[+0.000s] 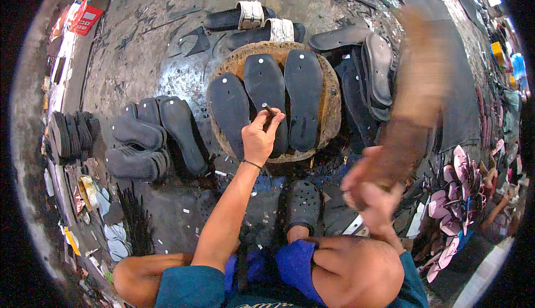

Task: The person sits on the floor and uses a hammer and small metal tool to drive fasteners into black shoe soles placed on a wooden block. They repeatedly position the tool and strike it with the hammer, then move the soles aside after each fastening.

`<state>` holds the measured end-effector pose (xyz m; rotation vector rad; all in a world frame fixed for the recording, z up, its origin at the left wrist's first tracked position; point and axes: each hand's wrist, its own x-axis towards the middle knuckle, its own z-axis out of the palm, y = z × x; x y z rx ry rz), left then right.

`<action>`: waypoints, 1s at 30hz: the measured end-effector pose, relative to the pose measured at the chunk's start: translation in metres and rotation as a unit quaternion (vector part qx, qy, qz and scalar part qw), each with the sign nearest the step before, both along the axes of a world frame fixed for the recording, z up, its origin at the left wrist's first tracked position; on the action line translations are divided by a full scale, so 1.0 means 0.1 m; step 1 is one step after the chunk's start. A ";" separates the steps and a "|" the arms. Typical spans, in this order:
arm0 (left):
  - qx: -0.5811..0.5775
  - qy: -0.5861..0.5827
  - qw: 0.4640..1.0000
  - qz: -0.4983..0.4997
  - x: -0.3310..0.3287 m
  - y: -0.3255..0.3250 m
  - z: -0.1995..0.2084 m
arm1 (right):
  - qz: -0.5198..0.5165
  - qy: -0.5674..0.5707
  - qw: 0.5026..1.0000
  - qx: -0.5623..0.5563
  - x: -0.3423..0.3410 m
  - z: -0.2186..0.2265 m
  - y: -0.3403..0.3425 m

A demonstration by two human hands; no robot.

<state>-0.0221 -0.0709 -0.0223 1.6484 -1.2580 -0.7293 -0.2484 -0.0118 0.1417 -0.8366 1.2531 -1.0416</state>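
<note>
My left hand (260,138) pinches a short dark metal punch (267,108) over the middle black shoe sole (264,79). That sole lies between a left sole (229,103) and a right sole (304,82), all side by side on a round wooden block (332,93). Each has a pale dot near its toe end and small holes. To the right, my right hand (376,196) is closed around a thick wooden mallet (422,79), raised beside the block. Motion blurs both the hand and the mallet.
Stacked black soles (136,163) lie left of the block, more soles (379,68) at its right. Behind it sit two sandals with white straps (252,15). Dark sheet material (460,96) spreads at right, near pink sandals (440,205). Scraps litter the floor.
</note>
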 end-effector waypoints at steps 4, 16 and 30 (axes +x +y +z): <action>-0.056 -0.038 0.997 -0.022 -0.13 -0.02 -0.10 | -0.070 -0.222 0.849 -0.475 0.10 0.41 -0.32; 0.105 0.259 0.959 0.057 0.08 -0.11 0.10 | 0.093 -0.051 0.988 0.114 0.22 -1.15 0.18; 0.044 0.374 0.919 0.112 0.33 0.26 0.10 | 0.044 0.045 0.992 0.109 0.46 -1.34 0.25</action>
